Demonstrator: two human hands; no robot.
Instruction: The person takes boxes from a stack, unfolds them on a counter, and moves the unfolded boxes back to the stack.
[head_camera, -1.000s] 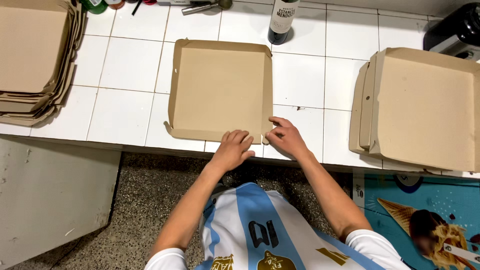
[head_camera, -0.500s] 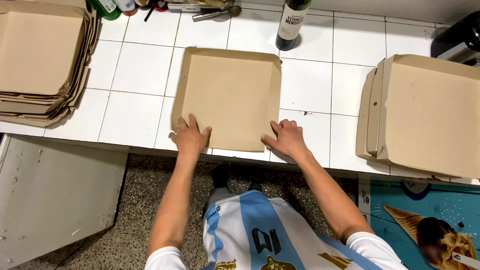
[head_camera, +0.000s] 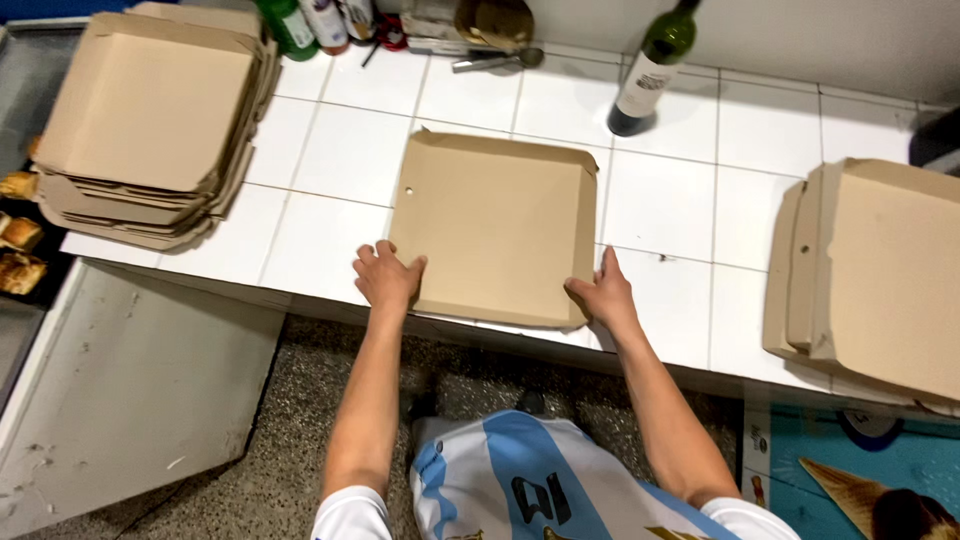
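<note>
A brown cardboard box tray with low folded-up sides lies on the white tiled counter in front of me. My left hand grips its near left corner, fingers curled over the edge. At the near right corner, my right hand holds the side flap between thumb and fingers. The tray's inside is bare.
A stack of folded box trays fills the counter's left end. Flat cardboard blanks lie at the right. A green wine bottle, other bottles and metal utensils stand along the back. Baked pieces sit at far left.
Both hands were together at the tray's near edge a second ago; they have spread apart to its two near corners. The camera view has shifted, showing the tray nearer the middle.
</note>
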